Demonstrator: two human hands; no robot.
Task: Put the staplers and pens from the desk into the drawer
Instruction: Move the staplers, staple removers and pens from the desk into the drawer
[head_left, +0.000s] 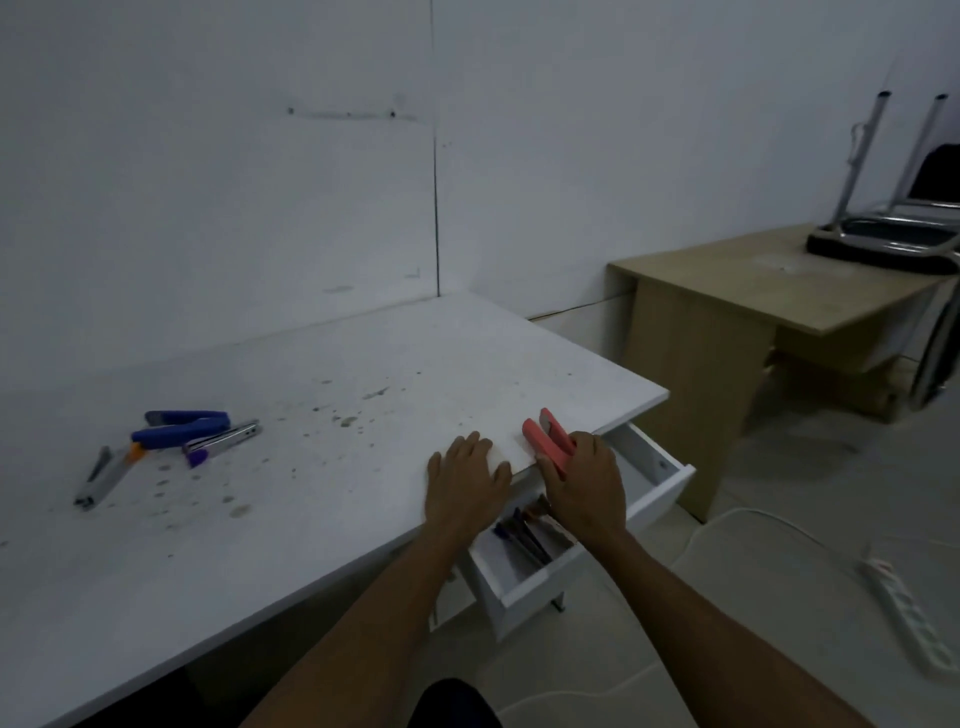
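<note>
My right hand grips a pink stapler at the right front edge of the white desk, just above the open white drawer. Several dark pens lie inside the drawer. My left hand rests flat on the desk edge beside it, fingers spread, holding nothing. Far left on the desk lie a blue stapler, a silver and purple stapler and a grey pen with an orange tip.
The white wall runs right behind the desk. A wooden table with an upturned chair stands to the right. A white power strip and its cable lie on the floor at the right.
</note>
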